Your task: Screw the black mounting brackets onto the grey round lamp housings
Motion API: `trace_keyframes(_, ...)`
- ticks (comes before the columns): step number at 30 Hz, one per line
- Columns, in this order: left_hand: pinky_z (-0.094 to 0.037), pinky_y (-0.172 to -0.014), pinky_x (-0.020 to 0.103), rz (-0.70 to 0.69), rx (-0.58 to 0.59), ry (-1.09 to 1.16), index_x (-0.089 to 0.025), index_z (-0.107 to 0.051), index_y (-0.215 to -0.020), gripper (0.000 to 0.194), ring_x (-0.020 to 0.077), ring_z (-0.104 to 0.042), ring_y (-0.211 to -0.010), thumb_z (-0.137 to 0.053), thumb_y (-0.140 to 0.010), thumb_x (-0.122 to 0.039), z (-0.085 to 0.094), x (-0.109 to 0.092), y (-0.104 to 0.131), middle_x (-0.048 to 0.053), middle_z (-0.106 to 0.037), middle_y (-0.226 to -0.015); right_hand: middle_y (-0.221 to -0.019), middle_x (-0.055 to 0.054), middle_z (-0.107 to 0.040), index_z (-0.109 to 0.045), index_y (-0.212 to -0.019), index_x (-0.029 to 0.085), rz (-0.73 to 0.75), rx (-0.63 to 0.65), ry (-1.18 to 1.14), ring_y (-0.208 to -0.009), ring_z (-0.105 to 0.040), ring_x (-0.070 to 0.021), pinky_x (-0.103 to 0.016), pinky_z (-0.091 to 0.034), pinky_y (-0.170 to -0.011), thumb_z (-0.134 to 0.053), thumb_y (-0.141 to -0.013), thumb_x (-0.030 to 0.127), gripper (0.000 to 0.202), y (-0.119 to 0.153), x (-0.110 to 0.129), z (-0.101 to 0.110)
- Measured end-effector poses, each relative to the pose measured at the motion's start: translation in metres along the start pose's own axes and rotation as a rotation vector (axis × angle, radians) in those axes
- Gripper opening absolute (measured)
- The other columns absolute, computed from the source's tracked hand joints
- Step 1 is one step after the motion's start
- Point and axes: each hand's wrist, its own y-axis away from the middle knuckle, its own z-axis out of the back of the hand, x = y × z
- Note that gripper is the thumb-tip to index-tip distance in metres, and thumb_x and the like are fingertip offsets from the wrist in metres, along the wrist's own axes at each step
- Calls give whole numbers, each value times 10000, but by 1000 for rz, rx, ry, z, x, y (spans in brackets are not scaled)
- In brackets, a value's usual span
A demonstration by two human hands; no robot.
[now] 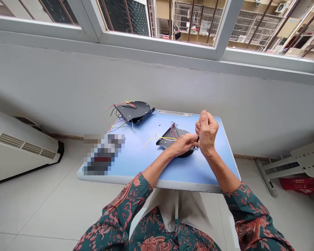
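A black metal plate assembly (170, 142) with a rounded end and red, white and yellow wires lies on the blue tabletop. My left hand (184, 144) rests over its rounded end, fingers pinched together at the right edge. A small black piece (198, 139) shows at those fingertips, against the base of my right fist. My right hand (207, 130) is closed in a raised fist with the thumb on top; whatever is inside it is hidden. At the table's back left lies a second black plate assembly (138, 108), also with loose coloured wires, untouched by either hand.
The small table (136, 160) has a pale raised rim and a slotted strip (174, 113) at the back. A blurred-out patch (102, 155) covers its left front. Behind stands a white wall (68, 76) below a window. A white appliance (21, 143) is at left.
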Motion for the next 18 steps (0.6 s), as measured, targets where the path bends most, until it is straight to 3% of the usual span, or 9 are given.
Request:
trace_keyframes(2, -489, -854, 293, -3, 15, 7, -174, -658, -778, 210, 182, -590, -846, -576, -956, -251, 1, 2, 0, 29, -673, -829, -553, 96, -204, -253, -629, 252, -4, 9, -48, -449, -167, -47, -208, -168, -375, -693, -862, 655, 640, -1, -2, -3)
trace_keyframes(4, -489, -867, 292, 1, 51, 16, -170, -678, -802, 198, 185, -607, -869, -583, -953, -254, 2, 2, 1, 33, -691, -850, -526, 96, -210, -261, -597, 250, -65, 185, -102, -439, -152, -42, -208, -148, -374, -717, -851, 599, 627, -5, -1, 4)
trace_keyframes(7, -486, -927, 295, 5, 100, 23, -166, -701, -814, 194, 199, -642, -968, -599, -955, -252, 4, -2, 2, 46, -732, -931, -482, 106, -181, -250, -559, 249, -222, 567, -193, -424, -109, -32, -201, -132, -375, -729, -830, 521, 614, -19, 2, 21)
trace_keyframes(10, -483, -929, 280, 51, 65, 43, -166, -679, -784, 196, 195, -665, -1022, -584, -952, -201, 4, -6, 2, 57, -761, -1043, -467, 113, -228, -341, -585, 238, -287, 674, -277, -397, -134, -35, -191, -160, -366, -716, -808, 525, 522, -33, 4, 31)
trace_keyframes(13, -482, -893, 264, 84, 31, 89, -168, -656, -771, 170, 182, -680, -986, -598, -929, -193, 2, -7, 1, 54, -762, -1060, -595, 66, -505, -518, -782, 233, -218, 547, -165, -456, -438, -88, -232, -391, -447, -719, -835, 548, 377, -29, 6, 28)
trace_keyframes(15, -473, -862, 255, 65, 29, 96, -169, -628, -739, 172, 176, -674, -950, -619, -908, -200, 1, -7, 1, 39, -745, -968, -721, 35, -597, -551, -879, 236, -92, 309, 16, -607, -580, -119, -249, -464, -553, -753, -850, 543, 369, -15, 7, 22)
trace_keyframes(17, -455, -807, 246, 48, 25, 77, -170, -574, -690, 208, 164, -649, -884, -626, -890, -197, 1, -6, 0, 16, -699, -849, -735, 37, -571, -549, -880, 239, 25, 67, 118, -650, -568, -108, -229, -438, -568, -755, -866, 553, 375, 1, 6, 16)
trace_keyframes(18, -442, -780, 244, 49, 19, 60, -171, -551, -674, 224, 157, -628, -843, -632, -880, -199, 2, -5, 0, 4, -668, -802, -711, 46, -533, -542, -864, 241, 47, 17, 111, -618, -522, -97, -223, -406, -543, -736, -878, 567, 380, 7, 6, 14)
